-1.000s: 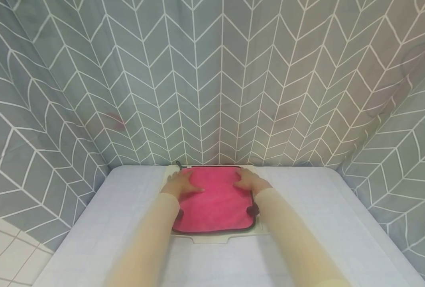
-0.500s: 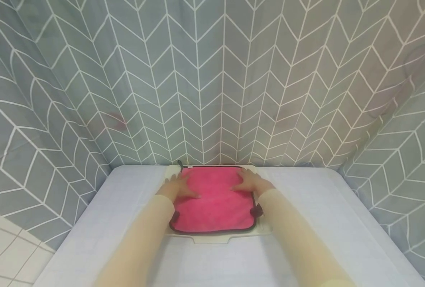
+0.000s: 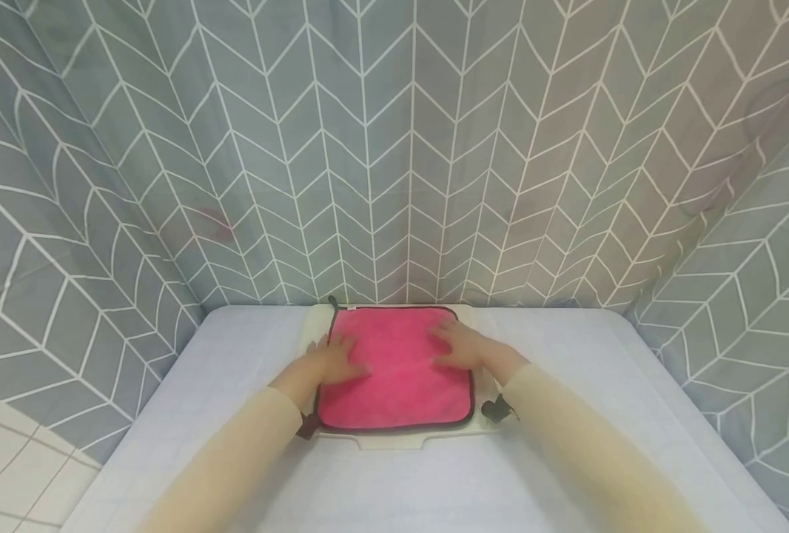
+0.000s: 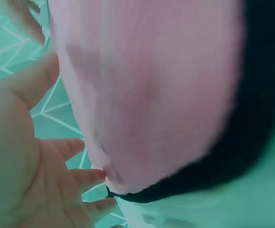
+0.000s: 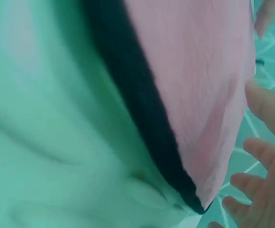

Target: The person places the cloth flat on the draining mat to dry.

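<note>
A pink cloth (image 3: 394, 396) with a black border lies flat on an off-white board (image 3: 391, 443), which shows along its front and sides. My left hand (image 3: 328, 363) is over the cloth's left side, fingers spread and thumb pointing inward. Over the upper right side is my right hand (image 3: 464, 346), its fingers spread too and somewhat blurred. In the left wrist view the left palm (image 4: 14, 147) faces the cloth's edge with extended fingers. The right fingers (image 5: 259, 147) are likewise apart in the right wrist view. Whether either hand presses the cloth, I cannot tell.
The board rests on a table with a white cover (image 3: 568, 385). A grey curtain (image 3: 394, 163) with white chevron lines hangs behind and at both sides. A dark loop (image 3: 332, 301) sticks out at the cloth's upper left corner. Floor tiles (image 3: 15, 459) show at lower left.
Both hands have shifted slightly toward me, the left one also leftward. The forearms have spread apart, uncovering more of the cloth's side edges. The cloth stays in about the same place.
</note>
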Available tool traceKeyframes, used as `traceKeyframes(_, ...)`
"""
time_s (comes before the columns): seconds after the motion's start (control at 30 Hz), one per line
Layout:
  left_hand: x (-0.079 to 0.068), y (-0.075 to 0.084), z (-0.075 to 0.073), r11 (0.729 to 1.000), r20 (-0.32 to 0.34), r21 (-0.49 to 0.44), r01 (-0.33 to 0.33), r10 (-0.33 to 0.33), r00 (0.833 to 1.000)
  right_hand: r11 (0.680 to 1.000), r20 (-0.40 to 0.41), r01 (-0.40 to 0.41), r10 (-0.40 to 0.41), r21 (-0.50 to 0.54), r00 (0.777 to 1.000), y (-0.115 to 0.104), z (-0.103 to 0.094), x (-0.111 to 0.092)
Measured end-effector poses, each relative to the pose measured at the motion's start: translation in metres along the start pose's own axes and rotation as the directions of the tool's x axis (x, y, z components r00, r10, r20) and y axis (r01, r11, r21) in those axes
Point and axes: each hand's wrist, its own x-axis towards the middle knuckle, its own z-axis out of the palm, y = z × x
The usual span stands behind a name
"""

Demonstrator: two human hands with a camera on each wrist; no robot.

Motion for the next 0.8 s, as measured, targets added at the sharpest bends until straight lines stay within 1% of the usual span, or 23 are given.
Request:
traceKeyframes(0.1, -0.009, 0.001, 0.004, 0.999, -0.003, 0.017, -0.042, 0.042, 0.999, 0.999, -0.002, 0.051, -0.051, 0.000, 0.999, -0.007, 0.003, -0.009)
traceKeyframes(0.2, -0.017, -0.002, 0.008, 0.996, 0.002, 0.035, -0.078, 0.078, 0.997, 0.994, 0.009, 0.110, -0.110, -0.019, 0.994, -0.012, 0.009, -0.017)
traceKeyframes(0.3, -0.027, -0.006, 0.009, 0.994, 0.014, 0.038, -0.103, 0.102, 0.995, 0.984, 0.030, 0.174, -0.173, -0.039, 0.984, -0.016, 0.015, -0.026)
traceKeyframes(0.4, -0.036, -0.008, 0.010, 0.992, 0.039, 0.049, -0.115, 0.113, 0.993, 0.974, 0.053, 0.216, -0.212, -0.069, 0.976, -0.017, 0.020, -0.032)
traceKeyframes(0.5, -0.043, -0.010, 0.012, 0.991, 0.057, 0.075, -0.115, 0.110, 0.992, 0.971, 0.079, 0.217, -0.210, -0.095, 0.974, -0.017, 0.024, -0.036)
traceKeyframes(0.63, -0.046, -0.015, 0.018, 0.988, 0.063, 0.104, -0.115, 0.108, 0.992, 0.973, 0.110, 0.184, -0.169, -0.138, 0.979, -0.014, 0.026, -0.043)
traceKeyframes(0.8, -0.048, -0.024, 0.021, 0.985, 0.048, 0.095, -0.140, 0.136, 0.990, 0.977, 0.101, 0.150, -0.136, -0.151, 0.986, -0.009, 0.028, -0.050)
